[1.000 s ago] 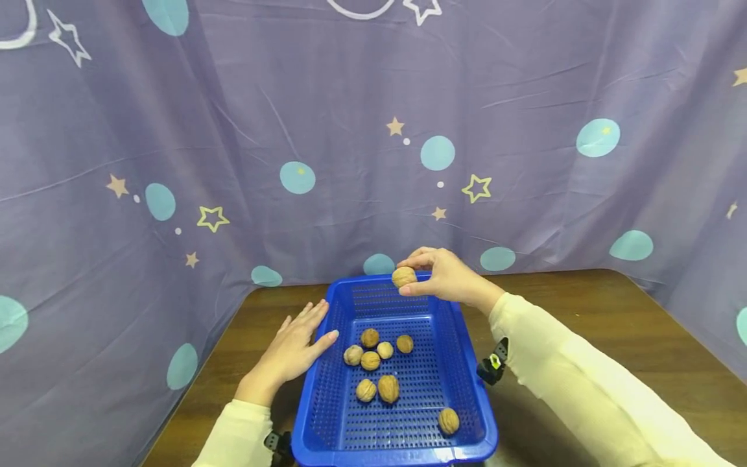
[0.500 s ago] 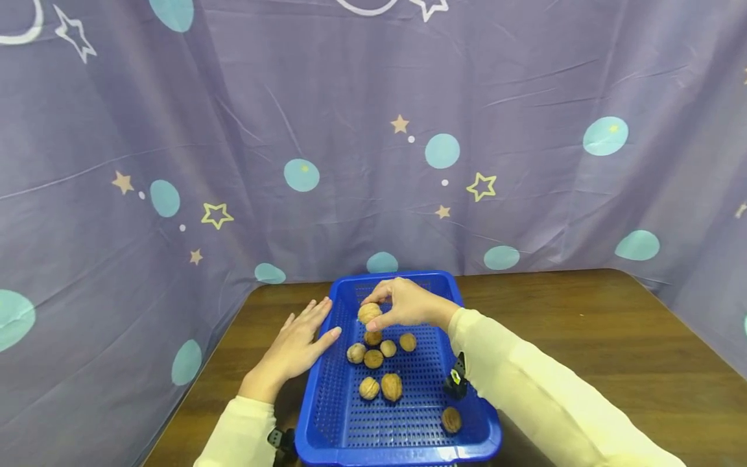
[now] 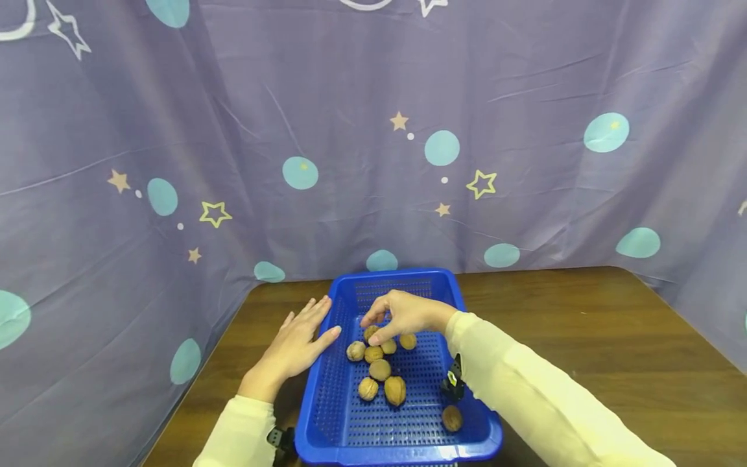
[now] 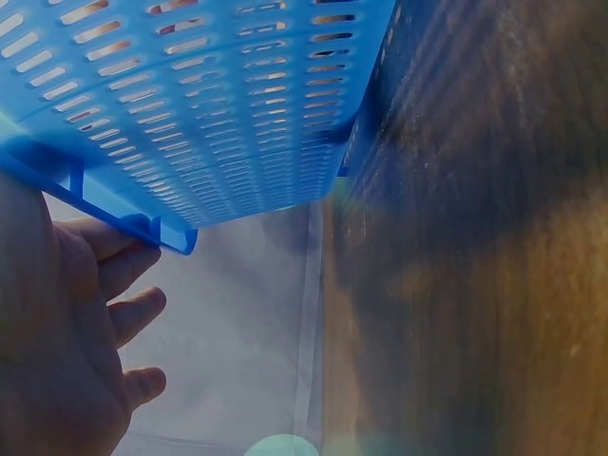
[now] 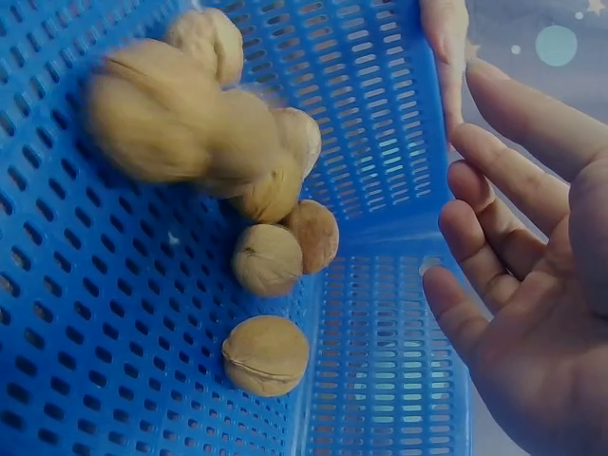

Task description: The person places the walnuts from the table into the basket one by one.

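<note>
A blue plastic basket (image 3: 403,454) with perforated walls holds several brown walnuts (image 3: 368,389), most of them grouped towards its left side. One walnut (image 3: 452,418) lies apart near the front right corner. My left hand (image 3: 292,347) rests on the basket's left rim with its fingers extended; from below, the left wrist view shows the fingers (image 4: 133,318) under the rim. Over the far part of the basket is my right hand (image 3: 405,314), fingers loosely bent above the walnuts and holding nothing. In the right wrist view a blurred walnut (image 5: 152,109) is in motion against others.
The basket stands on a brown wooden table (image 3: 543,311). A purple curtain (image 3: 362,214) with stars and dots hangs behind and at the sides. A black strap device (image 3: 452,379) is on the right wrist, another (image 3: 280,441) on the left.
My right hand has brought a walnut from above the far rim leftward and down into the basket and let it go. The walnut has rolled among the others. My left hand stays put.
</note>
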Motion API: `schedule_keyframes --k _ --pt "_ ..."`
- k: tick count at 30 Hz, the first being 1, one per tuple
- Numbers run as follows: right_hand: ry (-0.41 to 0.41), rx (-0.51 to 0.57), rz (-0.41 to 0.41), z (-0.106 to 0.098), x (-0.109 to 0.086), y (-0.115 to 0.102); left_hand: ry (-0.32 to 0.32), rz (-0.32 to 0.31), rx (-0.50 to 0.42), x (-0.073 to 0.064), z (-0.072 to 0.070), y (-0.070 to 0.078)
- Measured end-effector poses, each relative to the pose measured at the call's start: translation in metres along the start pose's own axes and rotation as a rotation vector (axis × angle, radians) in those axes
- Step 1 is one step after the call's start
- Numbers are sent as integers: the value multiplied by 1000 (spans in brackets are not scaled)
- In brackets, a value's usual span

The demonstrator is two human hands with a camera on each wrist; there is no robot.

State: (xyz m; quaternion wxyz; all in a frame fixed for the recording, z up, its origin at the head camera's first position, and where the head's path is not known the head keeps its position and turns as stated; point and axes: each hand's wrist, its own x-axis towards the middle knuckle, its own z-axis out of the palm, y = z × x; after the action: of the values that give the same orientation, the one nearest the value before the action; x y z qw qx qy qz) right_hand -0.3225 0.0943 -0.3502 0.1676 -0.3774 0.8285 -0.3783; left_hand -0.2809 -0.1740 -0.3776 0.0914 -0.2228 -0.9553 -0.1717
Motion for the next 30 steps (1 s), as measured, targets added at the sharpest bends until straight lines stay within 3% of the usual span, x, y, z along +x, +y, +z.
schedule_keyframes --k 6,15,18,23,26,30 --pt "25 0 8 4 4 0 -9 -32 1 -9 -1 -3" --pt "74 128 -57 -1 2 -7 7 -37 8 -17 -2 -6" --pt "98 147 -80 -7 -7 -11 14 -39 0 -20 -1 -5" --pt "166 101 -133 -33 -52 -13 3 -25 -8 -21 1 -1" --pt "249 47 -173 -55 -93 -6 12 -22 7 -20 -3 -1" --pt "371 -100 -154 -75 -151 10 21 -36 46 -21 -17 -5"
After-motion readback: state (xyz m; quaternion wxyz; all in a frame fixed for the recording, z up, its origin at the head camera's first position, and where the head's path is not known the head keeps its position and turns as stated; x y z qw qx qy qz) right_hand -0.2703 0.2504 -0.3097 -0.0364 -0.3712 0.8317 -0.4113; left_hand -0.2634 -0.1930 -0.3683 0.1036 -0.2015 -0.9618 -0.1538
